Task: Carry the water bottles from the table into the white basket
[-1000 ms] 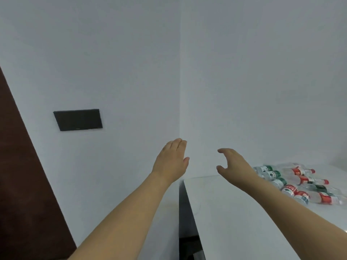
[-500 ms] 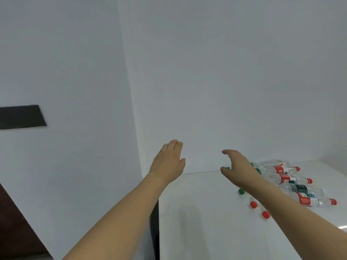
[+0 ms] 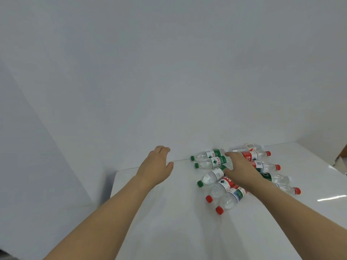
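Several clear water bottles lie on their sides in a cluster on the white table (image 3: 169,222), some with green caps (image 3: 207,155), some with red caps (image 3: 228,200). My right hand (image 3: 241,168) hovers over the middle of the cluster, fingers spread, covering parts of the bottles below; I cannot tell whether it touches them. To the left of the bottles my left hand (image 3: 156,167) is held out with empty, loosely spread fingers above the table's far left part. The white basket is not in view.
The table stands against a plain white wall, its left edge (image 3: 112,188) next to a second wall. A brown cardboard piece (image 3: 340,159) shows at the far right edge.
The view has swung right and down, so the dark wall panel has left the frame. My right hand has reached forward over the bottle cluster; the left hand stays extended beside it.
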A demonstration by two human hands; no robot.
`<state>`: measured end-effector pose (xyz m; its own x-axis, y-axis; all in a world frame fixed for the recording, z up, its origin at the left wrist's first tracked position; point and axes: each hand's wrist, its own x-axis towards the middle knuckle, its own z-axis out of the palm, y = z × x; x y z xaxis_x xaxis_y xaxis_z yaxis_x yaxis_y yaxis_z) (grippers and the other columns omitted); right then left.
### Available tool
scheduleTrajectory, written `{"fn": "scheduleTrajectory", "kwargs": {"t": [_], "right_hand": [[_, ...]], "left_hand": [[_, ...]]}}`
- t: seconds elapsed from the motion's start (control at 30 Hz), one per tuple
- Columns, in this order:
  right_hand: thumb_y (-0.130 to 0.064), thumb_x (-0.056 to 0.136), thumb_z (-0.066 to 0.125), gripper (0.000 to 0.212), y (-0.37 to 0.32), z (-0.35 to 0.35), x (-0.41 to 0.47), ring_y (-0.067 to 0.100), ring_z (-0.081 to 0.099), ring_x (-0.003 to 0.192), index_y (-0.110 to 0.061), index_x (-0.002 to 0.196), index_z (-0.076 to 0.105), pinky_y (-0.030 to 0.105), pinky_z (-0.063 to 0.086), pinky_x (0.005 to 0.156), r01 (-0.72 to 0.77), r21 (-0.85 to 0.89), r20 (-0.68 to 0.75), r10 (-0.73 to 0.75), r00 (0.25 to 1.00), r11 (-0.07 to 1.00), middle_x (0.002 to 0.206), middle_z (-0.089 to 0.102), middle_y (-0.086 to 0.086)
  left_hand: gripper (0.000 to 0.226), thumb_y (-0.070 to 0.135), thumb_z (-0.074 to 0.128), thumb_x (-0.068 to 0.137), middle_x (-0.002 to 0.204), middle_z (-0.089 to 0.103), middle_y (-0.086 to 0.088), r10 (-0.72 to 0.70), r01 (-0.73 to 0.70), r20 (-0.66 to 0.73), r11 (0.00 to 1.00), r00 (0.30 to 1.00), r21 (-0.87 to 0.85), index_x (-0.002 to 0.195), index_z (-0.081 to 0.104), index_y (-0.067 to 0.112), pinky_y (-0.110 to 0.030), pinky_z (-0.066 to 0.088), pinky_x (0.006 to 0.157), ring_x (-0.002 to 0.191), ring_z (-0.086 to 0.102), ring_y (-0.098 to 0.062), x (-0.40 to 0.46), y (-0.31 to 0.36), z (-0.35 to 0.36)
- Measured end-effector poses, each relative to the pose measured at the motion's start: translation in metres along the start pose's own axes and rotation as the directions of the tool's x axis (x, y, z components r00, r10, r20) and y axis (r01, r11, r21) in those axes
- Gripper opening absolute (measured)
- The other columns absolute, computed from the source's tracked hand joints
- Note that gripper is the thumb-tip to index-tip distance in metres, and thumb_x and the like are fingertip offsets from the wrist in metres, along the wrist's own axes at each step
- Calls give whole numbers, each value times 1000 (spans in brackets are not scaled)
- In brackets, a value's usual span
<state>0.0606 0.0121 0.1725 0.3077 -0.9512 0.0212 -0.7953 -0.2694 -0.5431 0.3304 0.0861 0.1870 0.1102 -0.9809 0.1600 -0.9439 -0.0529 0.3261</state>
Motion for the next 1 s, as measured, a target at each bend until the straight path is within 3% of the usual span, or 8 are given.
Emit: {"fn": "scheduleTrajectory", "kwargs": {"t": [0.17,0.3,0.47,0.6,0.77,0.87,1.0], "right_hand": [[-14,87,60,60,84,-8,34,24,43,130,-16,144,39,36,37,105,43,-140,91,-30,995,989,147,41,5],[-19,87,60,57,146,8,68,21,46,127,-20,141,43,37,39,106,153,-250,230,-95,969,956,144,45,1],[-22,87,55,54,195,71,95,18,45,124,-22,140,44,29,35,104,442,-252,487,-282,827,861,140,46,-3],[-31,91,55,55,211,125,102,20,39,131,-22,143,39,35,27,113,627,-213,588,-413,695,750,143,42,-1],[-34,91,58,50,217,174,106,25,41,127,-18,137,45,42,26,114,776,-253,646,-496,580,577,137,48,4],[-32,90,57,46,220,193,106,28,41,123,-16,132,50,45,25,112,809,-300,657,-505,560,506,132,51,6],[-31,90,58,37,222,200,105,28,48,117,-19,125,55,46,27,110,844,-281,700,-503,506,457,125,57,6]], "left_hand": [[49,31,52,99,150,39,-2,-109,121,97,985,989,-121,145,42,15,-29,37,103,130,46,-20,55,41,66],[47,33,54,97,144,49,-2,-194,234,296,966,935,-106,141,47,18,-29,41,99,125,50,-18,81,66,137],[49,42,61,92,136,53,-1,-394,491,558,870,731,-29,135,53,20,-22,38,87,112,52,-14,78,48,217],[56,46,66,88,135,53,-1,-434,572,616,820,658,-33,137,52,21,-22,37,86,105,50,-12,79,35,272],[56,44,74,83,120,58,0,-415,571,622,819,664,-62,130,55,21,-24,40,81,98,53,-14,98,39,328],[22,36,71,83,88,58,2,-373,496,573,866,730,-68,93,62,19,-27,43,68,79,56,-16,98,40,349],[18,32,68,82,74,55,7,-357,491,535,861,766,-130,74,53,24,-24,41,61,65,51,-9,87,29,355]]}}
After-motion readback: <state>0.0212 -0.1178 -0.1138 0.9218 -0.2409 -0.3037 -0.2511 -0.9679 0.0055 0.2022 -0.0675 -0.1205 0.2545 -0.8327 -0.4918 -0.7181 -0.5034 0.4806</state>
